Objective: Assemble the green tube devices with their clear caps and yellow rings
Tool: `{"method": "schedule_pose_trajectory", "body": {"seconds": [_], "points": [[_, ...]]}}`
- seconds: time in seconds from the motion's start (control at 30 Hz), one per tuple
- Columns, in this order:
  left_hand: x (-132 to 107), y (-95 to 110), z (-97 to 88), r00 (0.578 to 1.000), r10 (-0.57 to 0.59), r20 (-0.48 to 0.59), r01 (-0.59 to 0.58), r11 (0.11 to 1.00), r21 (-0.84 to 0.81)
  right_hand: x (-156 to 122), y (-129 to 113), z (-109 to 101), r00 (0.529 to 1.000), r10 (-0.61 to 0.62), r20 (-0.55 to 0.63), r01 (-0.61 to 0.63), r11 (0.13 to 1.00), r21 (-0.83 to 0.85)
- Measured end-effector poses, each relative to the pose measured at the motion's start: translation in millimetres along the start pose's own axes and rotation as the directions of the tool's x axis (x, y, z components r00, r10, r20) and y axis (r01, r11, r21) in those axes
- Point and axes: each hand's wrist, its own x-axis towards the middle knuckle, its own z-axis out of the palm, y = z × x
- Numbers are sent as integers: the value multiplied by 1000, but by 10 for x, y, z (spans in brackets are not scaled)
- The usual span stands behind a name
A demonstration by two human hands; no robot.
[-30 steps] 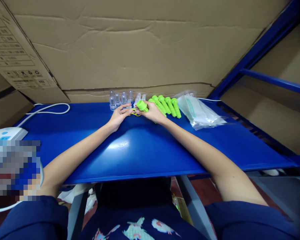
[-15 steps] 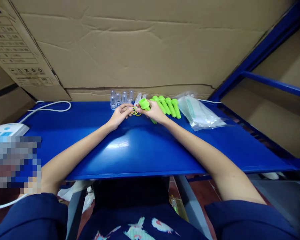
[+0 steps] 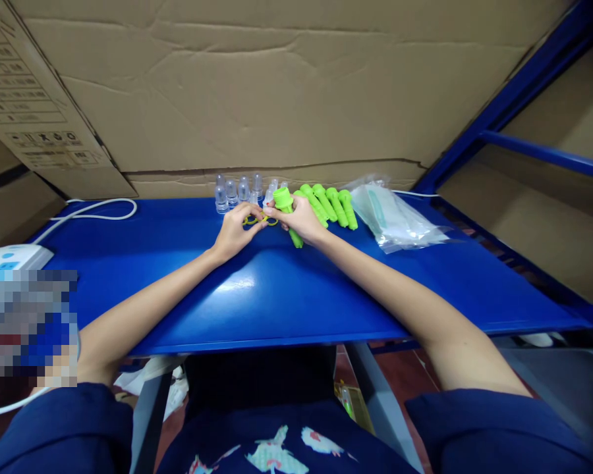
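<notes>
My right hand [image 3: 304,218] is closed around a bright green, torch-shaped plastic tube [image 3: 295,237], its wide collar end up and its narrow end slanting down toward me. Thumb and fingertips of this hand also meet a yellow ring [image 3: 272,222]. Just left of it, my left hand [image 3: 234,232] pinches another thin yellow ring [image 3: 247,222], partly hidden by the fingers. Behind the hands stand several clear plastic bottle-shaped pieces [image 3: 232,192]. Several more green tubes [image 3: 333,205] lie side by side to the right of my right hand.
A clear plastic bag [image 3: 395,220] with pale contents lies on the blue table [image 3: 296,303] at the right. Cardboard [image 3: 277,99] walls the back. A white power strip [image 3: 17,257] and white cable [image 3: 103,205] are at the left. A blue metal frame [image 3: 504,92] rises at the right.
My hands have drawn slightly apart, and the yellow rings, bunched together before, are now spread between them. The green tube in my right hand shows more of its length.
</notes>
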Motion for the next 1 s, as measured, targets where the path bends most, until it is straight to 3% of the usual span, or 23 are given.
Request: {"method": "schedule_pose_trajectory", "body": {"seconds": [0.2,0.47,0.73,1.0], "points": [[-5,-51,1,994,-72,-79,70,997,-27,13,-1,-73,1000,-20,-3,20,999,-25],[26,-113,-14,979,-188,-78,177,976,-128,91,94,-141,1000,0,-18,-1,998,-65],[40,-174,-2,971,-211,-110,188,964,-189,5,36,-60,977,115,181,-90,986,-140],[43,-160,-9,954,-285,-96,248,925,-287,-26,146,-29,950,-13,313,86,972,-221]]}}
